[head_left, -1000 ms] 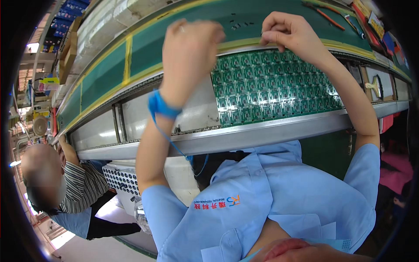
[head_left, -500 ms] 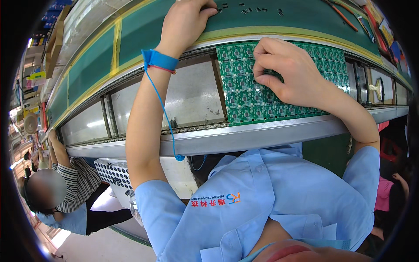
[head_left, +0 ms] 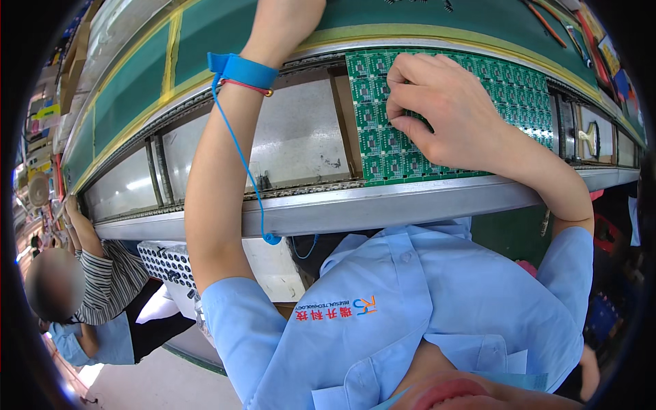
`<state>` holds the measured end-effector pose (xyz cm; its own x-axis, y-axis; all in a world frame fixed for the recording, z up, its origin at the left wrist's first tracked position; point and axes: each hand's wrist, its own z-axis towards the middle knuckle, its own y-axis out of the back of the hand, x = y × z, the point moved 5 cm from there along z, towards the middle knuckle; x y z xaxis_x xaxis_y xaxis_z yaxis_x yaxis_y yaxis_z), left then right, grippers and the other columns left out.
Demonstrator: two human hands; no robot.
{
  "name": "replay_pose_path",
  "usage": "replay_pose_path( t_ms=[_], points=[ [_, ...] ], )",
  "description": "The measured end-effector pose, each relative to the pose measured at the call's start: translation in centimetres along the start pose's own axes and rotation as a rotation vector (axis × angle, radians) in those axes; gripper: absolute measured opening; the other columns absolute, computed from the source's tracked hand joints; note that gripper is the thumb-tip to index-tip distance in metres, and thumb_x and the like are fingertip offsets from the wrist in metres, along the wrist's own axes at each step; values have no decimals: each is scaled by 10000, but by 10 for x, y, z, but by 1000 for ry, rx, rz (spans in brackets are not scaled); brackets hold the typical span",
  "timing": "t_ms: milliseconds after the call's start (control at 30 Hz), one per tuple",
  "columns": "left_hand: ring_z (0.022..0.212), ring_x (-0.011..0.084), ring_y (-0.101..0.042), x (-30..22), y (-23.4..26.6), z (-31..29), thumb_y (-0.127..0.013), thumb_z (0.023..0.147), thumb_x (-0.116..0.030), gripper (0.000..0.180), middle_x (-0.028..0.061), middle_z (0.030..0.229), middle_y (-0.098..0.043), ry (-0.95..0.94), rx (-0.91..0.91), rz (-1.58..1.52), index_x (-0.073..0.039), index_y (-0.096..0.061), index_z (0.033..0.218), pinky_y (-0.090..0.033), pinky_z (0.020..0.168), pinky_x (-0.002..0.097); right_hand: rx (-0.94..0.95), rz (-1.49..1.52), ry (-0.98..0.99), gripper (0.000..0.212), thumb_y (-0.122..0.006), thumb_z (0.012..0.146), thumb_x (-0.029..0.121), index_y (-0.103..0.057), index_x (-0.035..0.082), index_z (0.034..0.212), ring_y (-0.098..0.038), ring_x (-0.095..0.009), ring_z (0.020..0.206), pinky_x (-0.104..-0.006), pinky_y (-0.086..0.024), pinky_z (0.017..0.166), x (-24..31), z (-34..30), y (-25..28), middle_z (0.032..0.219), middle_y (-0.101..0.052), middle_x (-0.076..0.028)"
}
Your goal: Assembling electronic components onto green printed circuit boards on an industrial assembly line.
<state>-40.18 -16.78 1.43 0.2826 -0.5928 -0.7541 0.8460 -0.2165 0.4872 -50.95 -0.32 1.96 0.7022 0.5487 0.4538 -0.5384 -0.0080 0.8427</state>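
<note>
The green circuit boards (head_left: pixel 372 119) lie between the conveyor's metal rails (head_left: pixel 383 197), which seem to support them while leaving their tops open to the right hand (head_left: pixel 444 109), poised above with thumb and forefinger together; whether they pinch anything is hidden. The left hand (head_left: pixel 290 17) reaches across to the green surface (head_left: pixel 383 17), its grip cut off above, so I cannot tell its state.

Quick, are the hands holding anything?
Left hand: cut off at top edge; cannot tell.
Right hand: curled over green circuit boards; cannot tell if holding anything.
</note>
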Motion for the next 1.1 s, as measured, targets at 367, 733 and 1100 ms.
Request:
replay_pose_path(
  t_ms=[367,733,1100],
  points=[
    [686,78,-551,-10,28,-17,-603,883,-37,122,37,810,-637,306,25,-315,37,-628,977,-447,622,196,53,-192,107,27,-620,729,57,-617,53,703,-549,-237,747,-362,-417,653,6,-6,1,805,-525,-58],
    [836,107,-574,-53,23,-73,-584,904,-62,119,28,885,-639,63,215,-24,-11,-672,967,-429,706,211,-69,-192,-201,222,-639,827,216,-639,53,979,-563,-315,961,-401,-444,849,-95,60,37,986,-581,-121],
    [788,270,-559,-85,-16,-117,-582,795,52,334,87,855,-591,-122,510,315,-63,-596,1109,-447,750,358,-70,-93,-309,151,-634,823,184,-582,44,846,-585,-346,868,-430,-449,746,-108,60,29,868,-618,-159]
  ],
)
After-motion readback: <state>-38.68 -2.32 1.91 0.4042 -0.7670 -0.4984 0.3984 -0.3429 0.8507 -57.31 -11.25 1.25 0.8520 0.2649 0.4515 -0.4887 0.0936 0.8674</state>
